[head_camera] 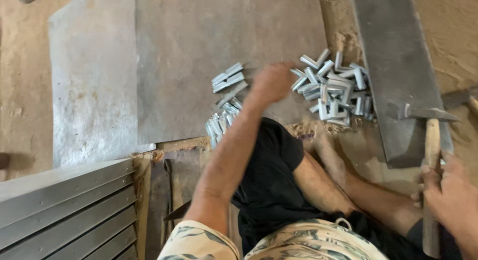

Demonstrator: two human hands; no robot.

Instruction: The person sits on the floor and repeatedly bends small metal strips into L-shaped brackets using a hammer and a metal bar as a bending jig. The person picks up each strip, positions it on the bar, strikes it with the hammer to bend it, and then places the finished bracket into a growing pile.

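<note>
Left hand [273,82] blurred, fingers' state indiscernible, hovering between two heaps of metal clips [334,88] — pick one cleanly. Right hand [450,190], fingers wrapped round hammer [432,155] handle — hold it steady.

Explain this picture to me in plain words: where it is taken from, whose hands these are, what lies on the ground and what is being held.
The picture comes from a camera worn on a person's head, looking down at their own arms and legs. They sit low on a dusty floor, one knee bent.

The left hand reaches forward over a flat grey metal sheet. It is blurred, so whether it holds anything cannot be told. It lies between two heaps of small shiny metal pieces: a smaller heap on one side and a bigger, jumbled heap on the other.

The right hand has its grip closed around the wooden handle of a hammer, whose metal head rests across a thick dark metal bar.

At the lower left lies a ribbed grey metal panel.
</note>
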